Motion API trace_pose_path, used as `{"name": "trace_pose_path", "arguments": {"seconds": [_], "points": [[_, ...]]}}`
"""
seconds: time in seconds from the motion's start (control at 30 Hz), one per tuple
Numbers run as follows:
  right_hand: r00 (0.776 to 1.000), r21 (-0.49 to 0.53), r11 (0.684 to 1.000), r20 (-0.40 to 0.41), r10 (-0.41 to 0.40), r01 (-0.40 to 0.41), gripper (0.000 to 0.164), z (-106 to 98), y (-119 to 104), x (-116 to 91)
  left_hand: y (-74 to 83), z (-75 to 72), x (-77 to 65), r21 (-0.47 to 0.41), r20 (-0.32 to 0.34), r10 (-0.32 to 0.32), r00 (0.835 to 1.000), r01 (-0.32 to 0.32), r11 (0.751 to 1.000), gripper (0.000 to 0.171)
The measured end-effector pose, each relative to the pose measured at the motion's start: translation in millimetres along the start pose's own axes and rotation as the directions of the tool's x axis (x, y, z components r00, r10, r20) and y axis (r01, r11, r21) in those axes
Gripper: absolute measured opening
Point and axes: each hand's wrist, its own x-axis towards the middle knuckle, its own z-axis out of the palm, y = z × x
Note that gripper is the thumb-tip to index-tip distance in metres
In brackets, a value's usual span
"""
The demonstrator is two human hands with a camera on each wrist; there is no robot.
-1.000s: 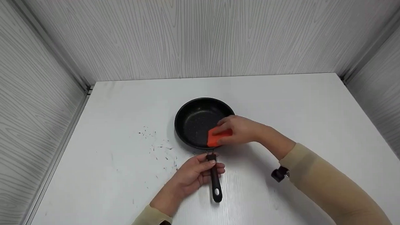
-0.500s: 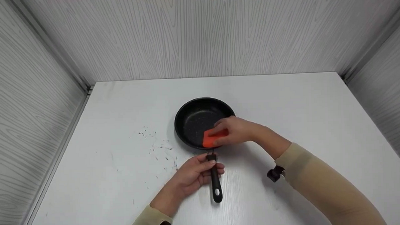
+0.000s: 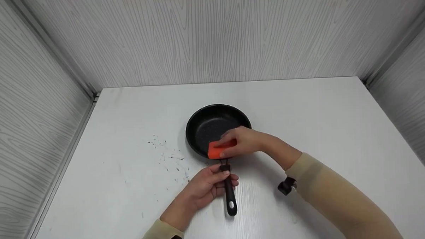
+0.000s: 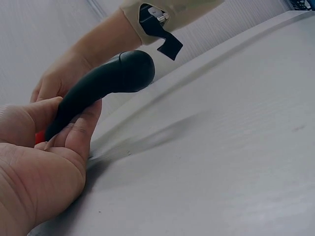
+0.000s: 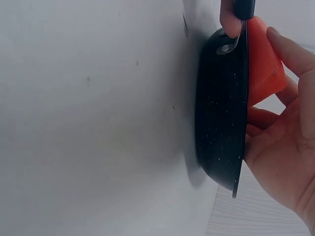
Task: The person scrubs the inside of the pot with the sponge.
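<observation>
A black frying pan (image 3: 212, 128) sits on the white table, its handle (image 3: 230, 200) pointing toward me. My left hand (image 3: 206, 185) grips that handle near the pan, thumb on top and fingers beneath, as the left wrist view also shows. Inside the pan, at the rim nearest the handle, is an orange-red sponge (image 3: 215, 151). My right hand (image 3: 243, 141) pinches the sponge between thumb and fingers. From the right wrist view, the sponge (image 5: 266, 64) stands partly above the rim, and the speckled outer side of the pan (image 5: 221, 113) shows. Some right fingertips are hidden behind the rim.
Small dark specks and marks (image 3: 171, 157) are scattered on the table (image 3: 95, 194) left of the pan. A grey wood-grain panel (image 3: 223, 37) rises behind the table, with similar panels at both sides. Black devices (image 3: 287, 186) are strapped at the wrists.
My right hand has slid the sponge left along the pan's near side, to just above the handle. The left hand and the pan have stayed nearly still.
</observation>
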Motion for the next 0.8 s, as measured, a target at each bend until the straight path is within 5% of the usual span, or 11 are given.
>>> {"name": "trace_pose_path", "arguments": {"seconds": [0.8], "points": [[0.999,0.177,0.984,0.015,-0.032,0.029,0.055,10,-2,22,-0.4,-0.9,0.8,0.002,0.003,-0.01,1.0,0.01,1.0,0.038]]}}
